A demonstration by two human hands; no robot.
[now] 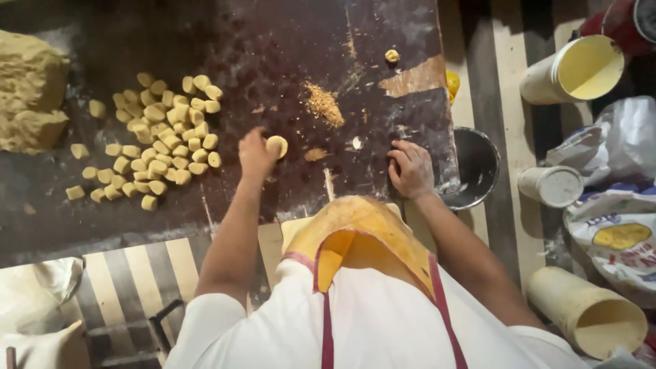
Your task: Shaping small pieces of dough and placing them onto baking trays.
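Dozens done: I am seeing a heap of cut dough pieces [160, 140] lying left of my hands on the dark board [287, 48].
Left hand [256, 154]: pinching one flattened dough disc [277, 145] in closed fingertips.
Right hand [412, 169]: resting open and empty on the board.
Left to do: big dough block [27, 99] is waiting uncut, I judge.

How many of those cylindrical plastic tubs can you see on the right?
3: a pale tub on its side at top right, a small white lidded one mid-right, another on its side at bottom right. Bags could hide more.
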